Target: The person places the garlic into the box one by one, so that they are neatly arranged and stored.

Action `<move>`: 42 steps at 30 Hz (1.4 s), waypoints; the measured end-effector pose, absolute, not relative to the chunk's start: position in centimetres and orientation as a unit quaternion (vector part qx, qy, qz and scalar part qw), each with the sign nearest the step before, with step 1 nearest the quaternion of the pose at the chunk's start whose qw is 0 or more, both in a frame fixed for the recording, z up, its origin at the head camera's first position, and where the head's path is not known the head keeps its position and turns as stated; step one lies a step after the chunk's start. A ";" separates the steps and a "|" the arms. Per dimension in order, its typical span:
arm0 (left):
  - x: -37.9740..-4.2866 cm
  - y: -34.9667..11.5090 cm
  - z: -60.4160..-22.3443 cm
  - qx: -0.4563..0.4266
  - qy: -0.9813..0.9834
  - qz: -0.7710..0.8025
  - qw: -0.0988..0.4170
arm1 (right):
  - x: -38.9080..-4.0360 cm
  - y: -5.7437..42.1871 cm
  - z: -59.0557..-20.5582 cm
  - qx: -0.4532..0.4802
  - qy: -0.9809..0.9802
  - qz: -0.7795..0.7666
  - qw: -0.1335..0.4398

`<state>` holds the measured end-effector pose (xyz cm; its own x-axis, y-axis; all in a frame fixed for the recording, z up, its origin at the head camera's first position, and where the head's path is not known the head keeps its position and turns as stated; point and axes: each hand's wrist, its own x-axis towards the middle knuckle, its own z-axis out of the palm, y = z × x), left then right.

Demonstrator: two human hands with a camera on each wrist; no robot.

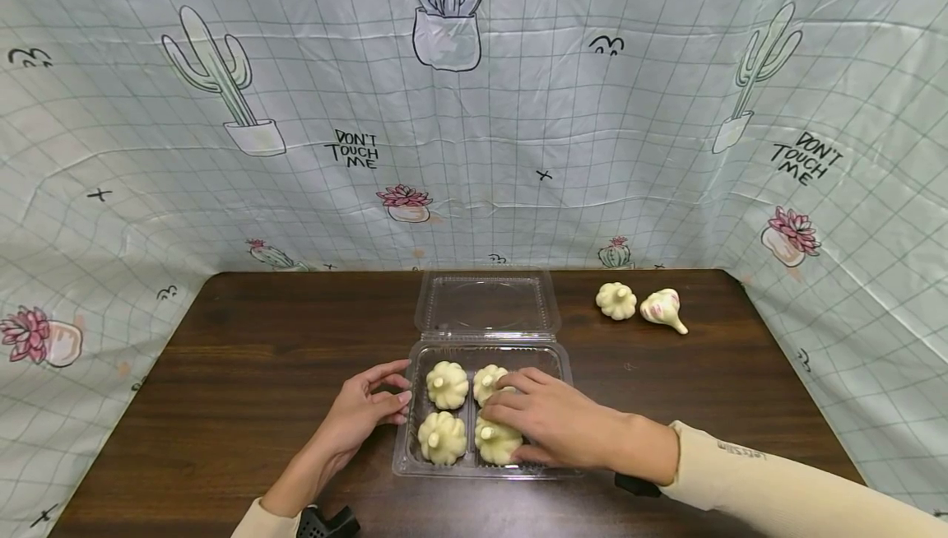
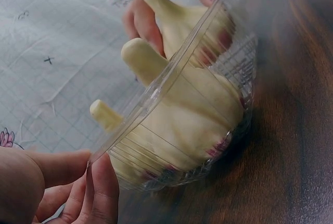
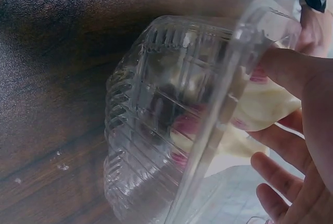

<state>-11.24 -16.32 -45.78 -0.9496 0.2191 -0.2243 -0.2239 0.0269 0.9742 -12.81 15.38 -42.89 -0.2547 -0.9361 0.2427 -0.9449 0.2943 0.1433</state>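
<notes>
A clear plastic clamshell box point(image 1: 403, 449) lies on the table, its hinged lid point(image 1: 485, 308) folded open toward the back. Two pale garlic bulbs point(image 1: 448, 385) sit in its left part, stems up; beside them, in the middle, are a far bulb point(image 1: 489, 382) and a near bulb point(image 1: 494, 442). My left hand point(image 1: 363, 402) pinches the box's left rim between thumb and fingers, as the left wrist view shows point(image 2: 73, 187). With thumb and fingers around it, my right hand point(image 1: 551, 419) holds the near middle bulb, seen from the side in the right wrist view point(image 3: 265, 101).
Two more garlic bulbs lie at the back right of the dark wooden table point(image 1: 281, 357): one pale point(image 1: 616, 300), one with pink streaks point(image 1: 662, 308) on its side. A patterned cloth point(image 1: 474, 127) hangs behind and along both sides.
</notes>
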 end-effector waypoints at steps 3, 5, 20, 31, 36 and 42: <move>-11.2 -16.3 -45.8 -0.001 0.698 0.699 0.159 | -12.8 15.3 -43.0 0.595 -0.792 0.008 0.135; -11.2 -16.3 -45.9 0.000 0.697 0.699 0.159 | -12.8 15.2 -43.0 0.595 -0.794 0.006 0.126; -11.2 -16.3 -46.1 0.002 0.700 0.697 0.156 | -12.7 14.8 -43.5 0.586 -0.805 -0.029 0.090; -11.3 -16.3 -45.9 0.002 0.701 0.696 0.156 | -12.7 14.3 -43.6 0.583 -0.809 -0.041 0.070; -11.4 -16.4 -45.9 0.004 0.701 0.695 0.156 | -12.7 14.0 -43.7 0.585 -0.807 -0.043 0.076; -11.4 -16.4 -46.0 0.000 0.703 0.693 0.159 | -12.7 13.8 -43.8 0.586 -0.805 -0.049 0.080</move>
<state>-11.45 -16.42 -45.97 -0.9493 0.2212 -0.2232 -0.2203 0.0381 0.9747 -12.72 13.81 -43.77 -0.3007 -0.9510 0.0715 -0.9355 0.3087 0.1718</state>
